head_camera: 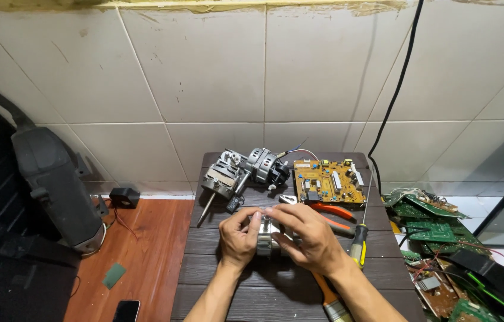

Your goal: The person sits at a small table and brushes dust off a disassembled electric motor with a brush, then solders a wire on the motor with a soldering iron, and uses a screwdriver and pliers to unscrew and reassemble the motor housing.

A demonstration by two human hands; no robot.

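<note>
As hands (pixel 276 235) clasp motor (pixel 268 234), table (pixel 276 286) beneath

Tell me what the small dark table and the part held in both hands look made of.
Small dark table: apparently brown wood or wood-look slats, matte, with visible plank seams. Silvery part between left hand and right hand: likely bare metal, given its grey sheen.

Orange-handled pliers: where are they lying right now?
In the head view, the orange-handled pliers lie on the dark slatted table, just in front of the yellow circuit board, right of the right hand and beside the yellow-handled screwdriver.
</note>
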